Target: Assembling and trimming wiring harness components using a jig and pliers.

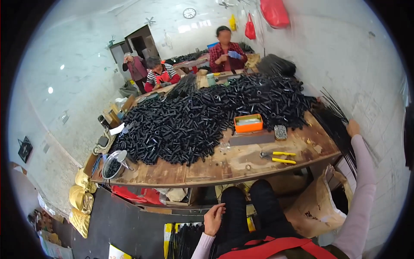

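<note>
My right hand (353,128) is stretched far out to the right, past the table's corner. Its fingers are closed at a bundle of long thin black rods (334,125) lying over the table's right edge; the fingertips are partly hidden. My left hand (213,219) hangs above my lap with loosely curled fingers, and nothing shows in it. Below it more thin black rods (185,241) stand together beside my left leg. Yellow-handled pliers (280,157) lie on the wooden table (233,166) in front of me.
A wide heap of short black tubes (194,121) covers much of the table. Near it are an orange box (248,124), a small tin (280,132) and a metal bowl (113,169). An open sack (317,207) stands by my right leg. Several people are behind the heap.
</note>
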The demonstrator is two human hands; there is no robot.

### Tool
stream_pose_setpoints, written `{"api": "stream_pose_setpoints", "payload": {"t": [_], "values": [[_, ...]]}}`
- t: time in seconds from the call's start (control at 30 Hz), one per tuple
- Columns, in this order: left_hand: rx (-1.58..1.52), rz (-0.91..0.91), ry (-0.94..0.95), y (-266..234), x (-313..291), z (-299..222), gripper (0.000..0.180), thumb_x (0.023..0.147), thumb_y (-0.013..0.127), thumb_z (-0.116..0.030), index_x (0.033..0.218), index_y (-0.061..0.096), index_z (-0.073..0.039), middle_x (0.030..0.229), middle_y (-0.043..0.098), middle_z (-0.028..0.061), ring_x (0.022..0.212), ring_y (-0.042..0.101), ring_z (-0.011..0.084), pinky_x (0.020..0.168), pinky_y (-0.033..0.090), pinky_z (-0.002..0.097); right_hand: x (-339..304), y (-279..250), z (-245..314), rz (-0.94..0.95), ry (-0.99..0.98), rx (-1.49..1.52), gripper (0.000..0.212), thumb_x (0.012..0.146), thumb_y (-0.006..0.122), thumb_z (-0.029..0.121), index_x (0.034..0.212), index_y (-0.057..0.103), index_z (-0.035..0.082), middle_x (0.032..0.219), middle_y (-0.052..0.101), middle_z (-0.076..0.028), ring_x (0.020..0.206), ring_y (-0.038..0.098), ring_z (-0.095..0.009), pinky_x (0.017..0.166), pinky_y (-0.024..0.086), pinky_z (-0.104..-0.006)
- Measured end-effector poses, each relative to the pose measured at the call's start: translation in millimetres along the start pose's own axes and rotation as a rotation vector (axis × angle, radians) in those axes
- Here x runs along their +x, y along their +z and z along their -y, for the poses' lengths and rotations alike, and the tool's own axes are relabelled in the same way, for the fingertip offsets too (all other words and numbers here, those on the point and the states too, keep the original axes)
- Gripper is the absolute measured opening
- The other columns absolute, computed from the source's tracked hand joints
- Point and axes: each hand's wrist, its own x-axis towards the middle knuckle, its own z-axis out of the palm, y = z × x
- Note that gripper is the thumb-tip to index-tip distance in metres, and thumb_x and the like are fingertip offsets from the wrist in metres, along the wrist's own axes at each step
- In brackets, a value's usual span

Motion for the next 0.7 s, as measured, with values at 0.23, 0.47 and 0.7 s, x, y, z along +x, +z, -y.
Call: {"api": "stream_pose_setpoints", "payload": {"t": [0.23,0.47,0.7], "values": [[-0.061,-0.043,-0.059,-9.5,-7.8,-1.6,0.024,0.1,0.05,-0.008,0.117,0.065,0.001,0.094,0.071,0.0076,0.087,0.068,0.0132,0.08,0.053,0.0261,84.2,-22.4,-9.9,0.603,0.437,0.957,0.031,0.085,0.062,0.021,0.059,0.049,0.012,0.049,0.042,-0.003,0.035,0.036,-0.015,0.034,0.027,-0.0347],[-0.113,0.084,0.094,-0.1,3.1,-35.3,0.024,0.1,0.05,-0.008,0.118,0.064,0.0,0.093,0.07,0.0082,0.087,0.067,0.0125,0.08,0.053,0.0262,159.1,-88.5,78.4,0.306,0.05,1.304,0.03,0.09,0.06,0.026,0.065,0.047,0.015,0.05,0.038,0.004,0.037,0.035,-0.011,0.037,0.027,-0.0267],[-0.006,0.222,0.513,22.1,63.8,-184.4,0.024,0.099,0.051,-0.007,0.118,0.063,0.001,0.1,0.068,0.0076,0.092,0.064,0.0133,0.084,0.05,0.0271,25.8,-283.4,358.6,0.635,-0.09,1.972,0.021,0.095,0.061,0.03,0.094,0.051,0.012,0.067,0.039,0.007,0.047,0.03,-0.002,0.038,0.023,-0.0209]]}}
